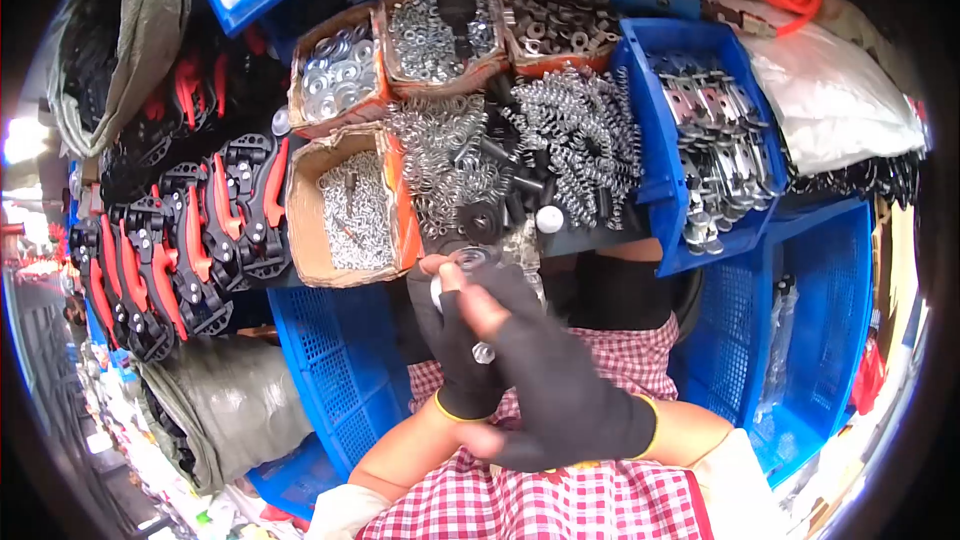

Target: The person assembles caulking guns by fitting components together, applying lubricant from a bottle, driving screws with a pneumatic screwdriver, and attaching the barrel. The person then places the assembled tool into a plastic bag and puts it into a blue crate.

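Head view: the left hand [450, 345] curls beneath the blurred right hand [565, 370], whose thumb stands apart, and what looks like a nut [484, 352] shows between them, perhaps cupped against falling; whether either hand pinches anything, I cannot tell. Springs [580, 130] at 1 o'clock from the hands, a box [305, 190] at 11 and a bin [648, 140] at 2 probably sit there for easy reach.

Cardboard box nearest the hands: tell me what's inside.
The cardboard box holds heaped small silvery parts, too small to identify. Anything beneath the top layer is covered.
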`<action>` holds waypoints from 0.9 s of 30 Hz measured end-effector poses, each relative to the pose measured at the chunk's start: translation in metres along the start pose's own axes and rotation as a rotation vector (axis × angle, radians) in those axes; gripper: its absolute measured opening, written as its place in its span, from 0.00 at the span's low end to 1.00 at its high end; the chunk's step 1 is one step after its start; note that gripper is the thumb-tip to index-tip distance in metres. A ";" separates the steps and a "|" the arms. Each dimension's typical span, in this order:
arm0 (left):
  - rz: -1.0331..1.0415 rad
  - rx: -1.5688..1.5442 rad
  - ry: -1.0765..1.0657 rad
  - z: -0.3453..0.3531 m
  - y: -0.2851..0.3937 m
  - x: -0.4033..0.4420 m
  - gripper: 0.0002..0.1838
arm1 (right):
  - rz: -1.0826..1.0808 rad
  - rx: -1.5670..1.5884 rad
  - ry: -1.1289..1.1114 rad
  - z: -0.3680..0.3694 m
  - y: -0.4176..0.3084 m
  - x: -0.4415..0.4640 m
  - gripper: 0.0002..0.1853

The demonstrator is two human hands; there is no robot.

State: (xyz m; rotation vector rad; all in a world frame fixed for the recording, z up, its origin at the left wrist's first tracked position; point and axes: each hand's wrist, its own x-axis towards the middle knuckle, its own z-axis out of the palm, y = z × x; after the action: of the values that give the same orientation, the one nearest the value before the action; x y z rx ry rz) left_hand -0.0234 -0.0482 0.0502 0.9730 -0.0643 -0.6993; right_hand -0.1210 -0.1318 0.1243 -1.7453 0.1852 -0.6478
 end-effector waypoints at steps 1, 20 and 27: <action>0.000 0.099 0.108 -0.001 -0.002 -0.003 0.10 | 0.010 -0.009 0.006 0.006 0.002 -0.005 0.22; -0.024 -0.079 0.082 0.009 0.008 0.004 0.07 | 0.037 -0.088 0.153 0.011 -0.001 0.008 0.10; 0.020 0.182 -0.135 0.016 0.092 -0.009 0.04 | -0.128 -0.444 -0.295 -0.018 0.015 0.019 0.17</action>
State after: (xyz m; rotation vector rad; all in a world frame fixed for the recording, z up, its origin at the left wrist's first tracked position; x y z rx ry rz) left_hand 0.0113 -0.0214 0.1336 1.0962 -0.2589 -0.7493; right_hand -0.1117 -0.1596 0.1191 -2.2726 0.0098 -0.4530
